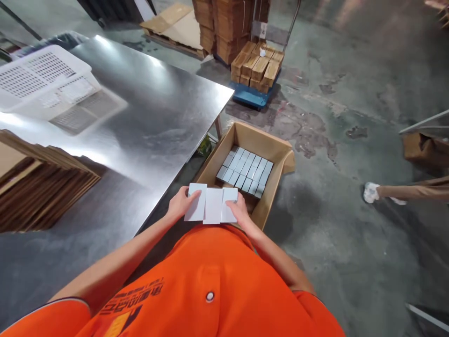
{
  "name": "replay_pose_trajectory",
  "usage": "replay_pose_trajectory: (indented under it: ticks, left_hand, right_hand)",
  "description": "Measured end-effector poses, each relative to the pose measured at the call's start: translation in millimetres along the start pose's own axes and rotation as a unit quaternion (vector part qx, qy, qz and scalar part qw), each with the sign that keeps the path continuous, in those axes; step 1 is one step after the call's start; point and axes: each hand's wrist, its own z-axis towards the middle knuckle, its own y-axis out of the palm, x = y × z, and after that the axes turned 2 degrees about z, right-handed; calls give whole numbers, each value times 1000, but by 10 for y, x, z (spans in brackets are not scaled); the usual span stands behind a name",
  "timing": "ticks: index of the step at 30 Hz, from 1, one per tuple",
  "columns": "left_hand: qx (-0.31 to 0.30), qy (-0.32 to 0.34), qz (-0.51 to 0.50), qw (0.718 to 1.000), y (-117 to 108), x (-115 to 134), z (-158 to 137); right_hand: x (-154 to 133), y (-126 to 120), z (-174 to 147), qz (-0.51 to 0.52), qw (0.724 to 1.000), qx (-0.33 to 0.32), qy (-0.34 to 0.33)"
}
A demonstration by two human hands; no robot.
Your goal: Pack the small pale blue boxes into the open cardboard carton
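Three white boxes (212, 205) are lying side by side in a row running left to right across the person's front, each box's long axis pointing away from the body. The row is sitting between both grips, above the near end of an open carton (277, 154) beside the desk (147, 121). The left hand (180, 202) is clamping the left box, the right hand (239, 209) the right one; both forearms are angling inward, fingers curled over the boxes.
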Motion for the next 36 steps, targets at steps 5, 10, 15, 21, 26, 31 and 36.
replay_pose_trajectory:
  ticks: [5,10,15,21,26,31,36]
  left_hand:
    - [77,13,-27,997,-480,-7,-51]
    - [208,17,-62,976,-1139,-63,-172]
    - [259,7,-91,961,-1678,-238,-134]
    - [259,-34,-100,960,-2132,-777,238]
    - [208,-74,-100,970,-2083,-1262,669]
    - [187,-97,-166,963,-1868,-1508,973]
    - [187,-91,-228,951,-1804,-1595,1089]
  right_hand:
    - [-552,76,-92,4,997,15,-79]
    - [-1127,295,-103,11,979,0,-206]
    - [-1562,662,55,21,961,-27,-273]
    - [-1904,1276,330,21,947,-105,-304]
    - [-2001,1852,576,-84,949,-173,-250]
    - [-2120,2266,553,-217,930,-165,-245]
    - [-2285,2533,420,-427,860,-72,-271]
